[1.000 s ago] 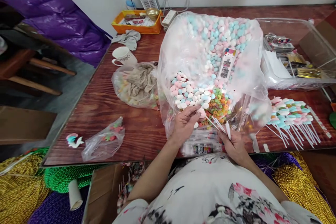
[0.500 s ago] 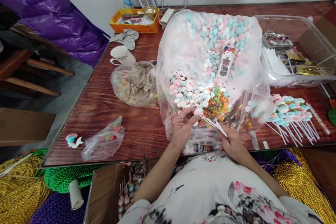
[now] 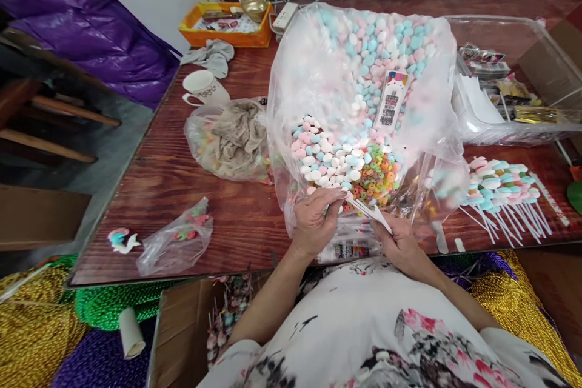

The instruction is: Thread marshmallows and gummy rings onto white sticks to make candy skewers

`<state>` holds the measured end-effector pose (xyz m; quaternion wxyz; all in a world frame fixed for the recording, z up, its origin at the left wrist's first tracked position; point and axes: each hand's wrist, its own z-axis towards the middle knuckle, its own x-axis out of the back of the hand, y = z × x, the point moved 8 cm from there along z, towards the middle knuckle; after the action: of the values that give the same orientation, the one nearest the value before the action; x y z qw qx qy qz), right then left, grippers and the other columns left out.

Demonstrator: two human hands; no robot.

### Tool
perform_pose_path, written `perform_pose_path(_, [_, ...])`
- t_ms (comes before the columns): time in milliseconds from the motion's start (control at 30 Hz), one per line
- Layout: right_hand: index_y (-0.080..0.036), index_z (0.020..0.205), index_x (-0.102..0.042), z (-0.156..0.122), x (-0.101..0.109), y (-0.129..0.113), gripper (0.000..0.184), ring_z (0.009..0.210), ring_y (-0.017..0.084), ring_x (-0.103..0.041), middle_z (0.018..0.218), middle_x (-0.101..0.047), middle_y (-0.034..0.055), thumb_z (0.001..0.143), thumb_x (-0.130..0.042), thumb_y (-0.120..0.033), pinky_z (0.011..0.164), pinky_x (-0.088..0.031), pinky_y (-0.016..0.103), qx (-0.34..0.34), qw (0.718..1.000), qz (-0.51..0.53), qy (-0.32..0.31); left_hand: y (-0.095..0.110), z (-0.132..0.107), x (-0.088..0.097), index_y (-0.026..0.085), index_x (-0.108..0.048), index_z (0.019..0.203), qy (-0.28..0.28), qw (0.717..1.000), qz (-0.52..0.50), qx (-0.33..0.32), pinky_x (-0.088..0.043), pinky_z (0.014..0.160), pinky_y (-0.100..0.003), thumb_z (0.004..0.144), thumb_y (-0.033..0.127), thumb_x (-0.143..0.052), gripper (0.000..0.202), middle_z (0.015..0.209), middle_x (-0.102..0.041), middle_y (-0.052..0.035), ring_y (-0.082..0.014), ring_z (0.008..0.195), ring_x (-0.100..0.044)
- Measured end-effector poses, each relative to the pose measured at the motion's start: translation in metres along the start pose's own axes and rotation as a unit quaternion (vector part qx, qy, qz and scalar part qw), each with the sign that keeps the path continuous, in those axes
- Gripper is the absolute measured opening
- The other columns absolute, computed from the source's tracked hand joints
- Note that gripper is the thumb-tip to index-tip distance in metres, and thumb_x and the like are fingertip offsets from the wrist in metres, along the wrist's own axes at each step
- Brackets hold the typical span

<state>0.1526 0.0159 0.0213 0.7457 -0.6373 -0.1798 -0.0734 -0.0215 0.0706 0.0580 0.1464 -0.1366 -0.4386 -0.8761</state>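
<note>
White sticks (image 3: 375, 216) stayed clamped in the right hand (image 3: 400, 245); left hand (image 3: 313, 221) had quit the bag (image 3: 318, 60), fingers pinched on a candy (image 3: 348, 196) at 1 stick tip, threading apparently started.

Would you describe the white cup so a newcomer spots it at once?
Find the large clear plastic bag of pastel candies on the brown wooden table. Left of it, by the grey cloth, stands the white ceramic cup, the only handled thing there.

White floral-print top, short sleeves, bare forearms.
</note>
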Motion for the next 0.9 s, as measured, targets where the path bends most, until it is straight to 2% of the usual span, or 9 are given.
perform_pose_path(167, [-0.021, 0.084, -0.065, 0.0, -0.004, 0.003, 0.026, 0.054, 0.013, -0.042, 0.059, -0.048, -0.0017, 0.099, -0.046, -0.031, 0.057, -0.039, 0.026, 0.011, 0.999, 0.021, 0.037, 0.002, 0.001, 0.0, 0.025, -0.073, 0.098, 0.007, 1.0, 0.004, 0.0, -0.06, 0.077, -0.03, 0.085, 0.017, -0.066, 0.017, 0.09, -0.077, -0.0015, -0.0162, 0.084, -0.073])
perform_pose_path(300, [-0.021, 0.084, -0.063, 0.002, -0.01, 0.002, 0.025, 0.051, 0.012, -0.038, 0.058, -0.044, -0.0032, 0.099, -0.046, -0.03, 0.053, -0.035, 0.026, 0.022, 0.997, 0.055, 0.055, 0.006, 0.003, -0.008, 0.026, -0.075, 0.097, -0.019, 0.999, 0.037, -0.015, -0.059, 0.086, -0.033, 0.086, 0.016, -0.063, 0.019, 0.102, -0.076, -0.0044, -0.0188, 0.096, -0.072])
perform_pose_path(400, [-0.021, 0.086, -0.063, 0.004, -0.014, 0.002, 0.023, 0.053, 0.012, -0.041, 0.06, -0.045, -0.003, 0.099, -0.046, -0.03, 0.054, -0.036, 0.026, 0.025, 0.994, 0.087, 0.064, -0.011, 0.005, -0.014, 0.025, -0.074, 0.104, 0.012, 0.995, -0.065, 0.076, -0.06, 0.084, -0.031, 0.085, 0.021, -0.067, 0.021, 0.099, -0.075, -0.0043, -0.0181, 0.093, -0.071])
perform_pose_path(500, [-0.021, 0.085, -0.063, 0.004, -0.016, 0.008, 0.023, 0.055, 0.012, -0.043, 0.061, -0.046, -0.0026, 0.098, -0.048, -0.032, 0.056, -0.038, 0.027, 0.017, 0.991, 0.109, 0.078, -0.035, 0.001, -0.02, 0.027, -0.069, 0.117, 0.075, 0.951, -0.226, 0.2, -0.06, 0.077, -0.029, 0.08, 0.029, -0.074, 0.037, 0.093, -0.072, -0.001, -0.015, 0.082, -0.071])
perform_pose_path(567, [-0.021, 0.081, -0.062, 0.005, -0.017, 0.012, 0.024, 0.054, 0.013, -0.043, 0.059, -0.045, -0.0028, 0.098, -0.049, -0.032, 0.056, -0.038, 0.027, 0.006, 0.99, 0.119, 0.08, -0.041, 0.001, -0.025, 0.028, -0.072, 0.112, 0.074, 0.93, -0.276, 0.23, -0.06, 0.078, -0.029, 0.076, 0.031, -0.079, 0.037, 0.094, -0.071, -0.0001, -0.0151, 0.083, -0.071])
perform_pose_path(633, [-0.021, 0.079, -0.062, 0.005, -0.018, 0.016, 0.025, 0.054, 0.012, -0.042, 0.058, -0.045, -0.003, 0.098, -0.049, -0.033, 0.055, -0.037, 0.027, -0.002, 0.989, 0.125, 0.077, -0.038, 0.003, -0.024, 0.027, -0.076, 0.101, 0.053, 0.939, -0.266, 0.212, -0.06, 0.082, -0.031, 0.075, 0.03, -0.079, 0.026, 0.098, -0.071, -0.001, -0.0169, 0.091, -0.07])
perform_pose_path(700, [-0.021, 0.083, -0.064, 0.005, -0.019, 0.019, 0.023, 0.053, 0.012, -0.042, 0.057, -0.045, -0.0033, 0.097, -0.05, -0.033, 0.055, -0.037, 0.027, -0.008, 0.988, 0.135, 0.076, -0.028, 0.006, -0.018, 0.027, -0.076, 0.098, 0.028, 0.964, -0.21, 0.157, -0.059, 0.09, -0.034, 0.08, 0.026, -0.075, 0.018, 0.103, -0.072, -0.0023, -0.0189, 0.099, -0.07])
perform_pose_path(800, [-0.021, 0.095, -0.067, 0.001, -0.023, 0.028, 0.021, 0.052, 0.012, -0.042, 0.057, -0.045, -0.0042, 0.098, -0.05, -0.035, 0.055, -0.038, 0.027, -0.024, 0.982, 0.169, 0.075, -0.009, 0.005, -0.015, 0.028, -0.072, 0.111, -0.016, 0.993, -0.105, 0.047, -0.055, 0.1, -0.039, 0.088, 0.017, -0.065, 0.027, 0.114, -0.074, -0.0037, -0.02, 0.109, -0.069])
perform_pose_path(900, [-0.02, 0.101, -0.067, -0.002, -0.029, 0.034, 0.022, 0.051, 0.011, -0.041, 0.057, -0.045, -0.0049, 0.097, -0.051, -0.036, 0.053, -0.037, 0.026, -0.039, 0.974, 0.208, 0.074, 0.009, -0.007, -0.023, 0.027, -0.066, 0.124, -0.061, 0.996, -0.054, -0.03, -0.055, 0.101, -0.038, 0.09, 0.012, -0.059, 0.037, 0.12, -0.072, -0.0057, -0.0194, 0.112, -0.068])
